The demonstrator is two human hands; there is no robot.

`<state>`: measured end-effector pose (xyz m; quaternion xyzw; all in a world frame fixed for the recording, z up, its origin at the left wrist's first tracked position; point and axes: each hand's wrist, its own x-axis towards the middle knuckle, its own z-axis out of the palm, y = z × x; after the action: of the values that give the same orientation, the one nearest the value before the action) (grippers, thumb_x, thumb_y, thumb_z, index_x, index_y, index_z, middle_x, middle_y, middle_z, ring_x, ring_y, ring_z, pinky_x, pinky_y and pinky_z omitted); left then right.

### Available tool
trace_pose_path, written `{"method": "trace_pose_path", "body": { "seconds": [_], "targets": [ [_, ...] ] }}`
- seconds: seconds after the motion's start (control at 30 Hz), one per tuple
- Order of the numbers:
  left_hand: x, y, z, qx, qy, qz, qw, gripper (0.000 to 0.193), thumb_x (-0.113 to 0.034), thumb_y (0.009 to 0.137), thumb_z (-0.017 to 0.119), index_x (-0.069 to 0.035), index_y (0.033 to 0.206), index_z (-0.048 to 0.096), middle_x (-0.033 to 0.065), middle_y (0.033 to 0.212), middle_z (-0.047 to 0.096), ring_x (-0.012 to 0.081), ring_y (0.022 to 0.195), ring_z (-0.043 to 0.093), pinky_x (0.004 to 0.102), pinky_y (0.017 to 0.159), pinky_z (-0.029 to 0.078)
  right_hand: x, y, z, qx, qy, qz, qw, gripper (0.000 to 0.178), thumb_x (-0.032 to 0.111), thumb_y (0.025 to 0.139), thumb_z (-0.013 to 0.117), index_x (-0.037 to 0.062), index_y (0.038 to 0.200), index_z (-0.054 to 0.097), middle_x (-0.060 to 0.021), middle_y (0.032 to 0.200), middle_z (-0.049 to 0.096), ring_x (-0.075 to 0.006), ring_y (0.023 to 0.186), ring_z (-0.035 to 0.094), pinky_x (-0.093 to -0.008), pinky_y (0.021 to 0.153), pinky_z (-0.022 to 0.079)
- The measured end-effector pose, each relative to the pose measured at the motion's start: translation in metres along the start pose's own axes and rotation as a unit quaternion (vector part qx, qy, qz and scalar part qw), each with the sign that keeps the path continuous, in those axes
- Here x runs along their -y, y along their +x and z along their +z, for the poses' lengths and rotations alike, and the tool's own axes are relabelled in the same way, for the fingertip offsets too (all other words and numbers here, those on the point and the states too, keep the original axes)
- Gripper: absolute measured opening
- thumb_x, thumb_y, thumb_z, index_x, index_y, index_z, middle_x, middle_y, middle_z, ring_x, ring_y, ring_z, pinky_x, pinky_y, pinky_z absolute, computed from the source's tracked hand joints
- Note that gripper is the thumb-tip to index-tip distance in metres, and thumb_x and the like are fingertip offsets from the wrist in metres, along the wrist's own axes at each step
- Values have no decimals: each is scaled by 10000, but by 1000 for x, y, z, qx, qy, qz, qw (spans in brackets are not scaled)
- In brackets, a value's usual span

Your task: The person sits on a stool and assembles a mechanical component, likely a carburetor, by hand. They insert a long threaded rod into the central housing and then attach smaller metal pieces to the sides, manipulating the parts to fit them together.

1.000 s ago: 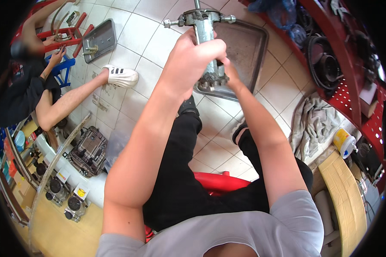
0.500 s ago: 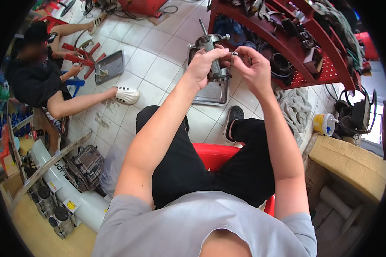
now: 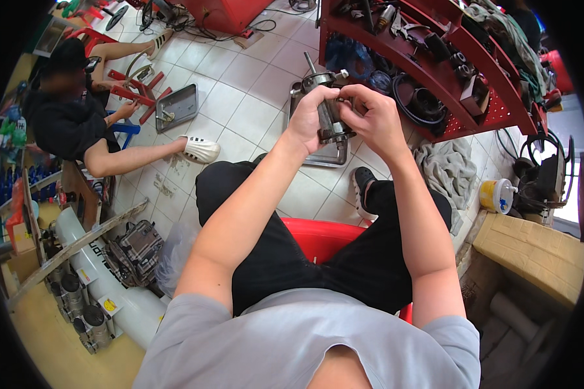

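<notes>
A grey metal cylinder [image 3: 329, 123] with end flanges and a thin rod [image 3: 310, 63] sticking up from its top stands out in front of me, over a metal tray [image 3: 324, 161] on the floor. Around its left side my left hand [image 3: 310, 118] is closed, thumb pointing across toward the right fingers. My right hand [image 3: 377, 118] is pinched against the cylinder's upper right side. Whatever lies between the right fingertips is hidden by the fingers.
A red rack [image 3: 448, 78] full of metal parts and tools stands at the right. At the left sits another person [image 3: 65, 129] beside a second tray [image 3: 176, 109] and a red frame. Grey cloth [image 3: 446, 170], a white-and-yellow bucket [image 3: 497, 196] and a cardboard box [image 3: 532, 253] lie to my right.
My right hand has moved in to the cylinder's side, and the small metal piece at its fingertips is now out of sight. Both hands and the cylinder sit slightly lower in view.
</notes>
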<state>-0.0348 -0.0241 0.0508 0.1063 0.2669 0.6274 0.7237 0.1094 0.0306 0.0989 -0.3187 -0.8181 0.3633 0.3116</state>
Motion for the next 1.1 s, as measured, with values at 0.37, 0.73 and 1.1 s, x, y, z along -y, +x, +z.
{"method": "trace_pose_path", "body": {
  "seconds": [0.37,0.73,1.1],
  "targets": [
    [12,15,0,-42,37,-8,998,481,-487,852,602,-54,1060,633,90,892,685,193,769,682,327,707,567,-19,7,-15,65,66,113,989,232,185,756,679,33,931,693,-105,659,605,-166,568,576,-302,553,457],
    [29,25,-14,-44,6,-6,999,505,-560,907,551,-72,1009,630,73,883,674,175,756,674,315,695,561,-15,10,-10,100,-60,84,990,210,164,762,663,85,950,713,-125,766,685,-302,710,672,-360,660,514],
    [26,21,-5,-50,-1,-20,999,253,-334,876,675,-96,957,649,31,819,675,159,742,674,369,684,592,-44,14,-17,59,124,175,975,208,117,884,642,-41,1015,680,-67,794,729,-90,705,685,-239,671,530]
  ]
}}
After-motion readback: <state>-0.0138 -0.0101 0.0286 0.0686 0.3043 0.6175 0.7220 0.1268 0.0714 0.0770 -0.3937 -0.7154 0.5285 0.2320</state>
